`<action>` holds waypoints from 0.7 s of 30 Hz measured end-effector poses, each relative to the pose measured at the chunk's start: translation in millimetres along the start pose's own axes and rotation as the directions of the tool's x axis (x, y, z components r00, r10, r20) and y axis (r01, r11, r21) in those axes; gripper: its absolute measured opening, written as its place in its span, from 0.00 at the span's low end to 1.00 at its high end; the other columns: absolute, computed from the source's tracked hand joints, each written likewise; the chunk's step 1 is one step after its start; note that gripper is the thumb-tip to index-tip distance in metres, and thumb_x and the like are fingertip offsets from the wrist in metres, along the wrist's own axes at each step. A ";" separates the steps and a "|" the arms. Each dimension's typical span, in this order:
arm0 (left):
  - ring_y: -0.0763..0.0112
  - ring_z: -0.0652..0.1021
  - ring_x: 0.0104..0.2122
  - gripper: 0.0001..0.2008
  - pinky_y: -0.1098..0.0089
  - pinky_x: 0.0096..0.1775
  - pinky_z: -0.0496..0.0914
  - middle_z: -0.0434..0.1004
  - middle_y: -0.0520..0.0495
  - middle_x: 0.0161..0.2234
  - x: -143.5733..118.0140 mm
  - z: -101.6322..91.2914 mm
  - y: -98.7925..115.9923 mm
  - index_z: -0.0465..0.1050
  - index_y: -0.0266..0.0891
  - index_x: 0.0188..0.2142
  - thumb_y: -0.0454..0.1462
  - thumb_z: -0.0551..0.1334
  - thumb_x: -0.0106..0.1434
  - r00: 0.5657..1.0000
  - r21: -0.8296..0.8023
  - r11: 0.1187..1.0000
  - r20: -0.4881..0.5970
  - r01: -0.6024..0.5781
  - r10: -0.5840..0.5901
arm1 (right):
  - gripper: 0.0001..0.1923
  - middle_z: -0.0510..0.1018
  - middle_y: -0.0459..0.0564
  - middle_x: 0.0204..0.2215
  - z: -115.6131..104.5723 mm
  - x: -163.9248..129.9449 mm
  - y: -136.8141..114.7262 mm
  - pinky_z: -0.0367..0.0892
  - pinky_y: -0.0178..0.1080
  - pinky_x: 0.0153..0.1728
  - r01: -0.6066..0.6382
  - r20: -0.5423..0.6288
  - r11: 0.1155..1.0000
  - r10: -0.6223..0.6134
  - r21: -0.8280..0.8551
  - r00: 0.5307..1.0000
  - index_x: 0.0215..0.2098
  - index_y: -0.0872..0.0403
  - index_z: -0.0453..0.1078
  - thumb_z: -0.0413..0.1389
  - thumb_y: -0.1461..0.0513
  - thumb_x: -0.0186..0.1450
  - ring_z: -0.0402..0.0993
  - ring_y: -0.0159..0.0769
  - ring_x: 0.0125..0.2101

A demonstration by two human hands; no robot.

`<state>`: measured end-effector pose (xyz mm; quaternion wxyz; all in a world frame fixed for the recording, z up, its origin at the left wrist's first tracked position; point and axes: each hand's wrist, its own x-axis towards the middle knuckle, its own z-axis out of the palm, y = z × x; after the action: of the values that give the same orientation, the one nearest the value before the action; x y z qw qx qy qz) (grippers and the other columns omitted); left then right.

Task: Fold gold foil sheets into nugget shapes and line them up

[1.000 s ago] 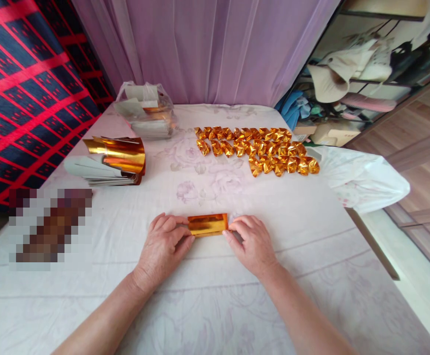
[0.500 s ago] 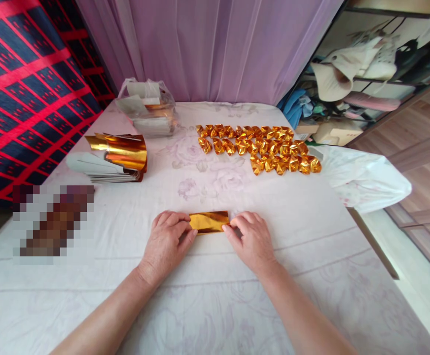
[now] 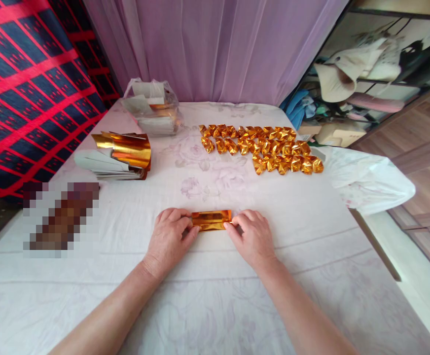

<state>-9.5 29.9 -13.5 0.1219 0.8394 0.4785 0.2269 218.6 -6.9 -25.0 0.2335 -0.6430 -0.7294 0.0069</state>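
Observation:
A strip of folded gold foil paper (image 3: 212,220) lies on the cloth-covered table in front of me, with a lengthwise crease along its middle. My left hand (image 3: 172,236) pinches its left end between thumb and fingers. At the right end, my right hand (image 3: 251,235) grips it the same way, thumb nearest me. Farther back on the right stand several folded gold foil pieces (image 3: 263,145) in rows. To the left is a stack of gold foil sheets (image 3: 131,150), bent over with their pale backs showing.
Behind the stack sits a clear plastic bag (image 3: 156,111) with more sheets. A pixelated patch (image 3: 65,217) hides something at the table's left. A white plastic bag (image 3: 374,180) hangs by the right edge, near a shelf with a cap (image 3: 335,79). A purple curtain (image 3: 215,49) closes the back.
The foil strip's near edge has been folded up, so a crease now runs along its middle. Both hands keep hold of its ends. The view has shifted slightly.

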 end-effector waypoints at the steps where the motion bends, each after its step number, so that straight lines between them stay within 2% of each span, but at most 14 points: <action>1: 0.59 0.74 0.42 0.07 0.55 0.47 0.68 0.77 0.46 0.40 0.1 -0.1 0.2 0.73 0.40 0.28 0.37 0.63 0.63 1.000 0.010 1.000 -0.007 0.000 0.000 | 0.12 0.73 0.47 0.28 0.3 0.0 -0.2 0.56 0.40 0.37 -0.002 -0.004 1.000 0.002 0.004 1.000 0.26 0.51 0.68 0.57 0.58 0.67 0.67 0.38 0.33; 4: 0.58 0.74 0.42 0.04 0.55 0.46 0.69 0.77 0.43 0.41 -1.2 -0.6 2.9 0.73 0.39 0.34 0.37 0.64 0.63 0.995 0.069 0.997 -0.082 -0.045 0.051 | 0.11 0.73 0.47 0.28 0.5 -0.1 -1.1 0.56 0.40 0.37 -0.006 -0.011 1.000 0.006 0.001 1.000 0.26 0.51 0.68 0.58 0.59 0.65 0.67 0.38 0.33; 6: 0.58 0.74 0.43 0.07 0.54 0.48 0.68 0.77 0.42 0.43 -4.1 -0.7 7.5 0.74 0.38 0.42 0.35 0.62 0.64 0.980 0.135 0.981 -0.123 -0.137 0.154 | 0.11 0.73 0.47 0.28 0.2 -0.1 -1.7 0.56 0.40 0.36 -0.006 -0.009 1.000 0.006 -0.011 1.000 0.26 0.51 0.67 0.58 0.58 0.65 0.66 0.39 0.34; 10: 0.59 0.72 0.50 0.14 0.52 0.57 0.62 0.78 0.47 0.49 -15.1 3.7 21.1 0.72 0.42 0.52 0.32 0.58 0.68 0.930 0.220 0.914 -0.062 -0.342 0.363 | 0.11 0.73 0.47 0.28 -0.3 0.1 -2.2 0.55 0.40 0.36 -0.002 -0.007 1.000 0.002 -0.026 1.000 0.26 0.51 0.67 0.57 0.58 0.66 0.66 0.39 0.34; 15: 0.57 0.70 0.56 0.18 0.54 0.59 0.62 0.76 0.42 0.54 -27.9 12.8 34.1 0.71 0.36 0.55 0.41 0.54 0.71 0.918 0.230 0.892 0.029 -0.390 0.394 | 0.11 0.73 0.48 0.29 0.2 0.2 -2.1 0.56 0.40 0.36 -0.001 -0.011 0.999 0.000 -0.033 1.000 0.27 0.51 0.68 0.58 0.58 0.66 0.66 0.38 0.34; 21: 0.55 0.70 0.58 0.22 0.56 0.59 0.63 0.73 0.38 0.57 -31.8 16.7 36.7 0.69 0.31 0.57 0.44 0.52 0.71 0.909 0.235 0.879 0.071 -0.416 0.411 | 0.10 0.74 0.47 0.29 0.2 0.7 -2.9 0.56 0.40 0.37 -0.020 -0.006 0.999 0.020 -0.032 1.000 0.27 0.51 0.68 0.59 0.58 0.65 0.67 0.39 0.34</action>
<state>12.3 -15.9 -21.0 -0.0293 0.9328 0.3115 0.1788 215.8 -6.8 -24.0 0.2255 -0.6538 -0.7223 -0.0043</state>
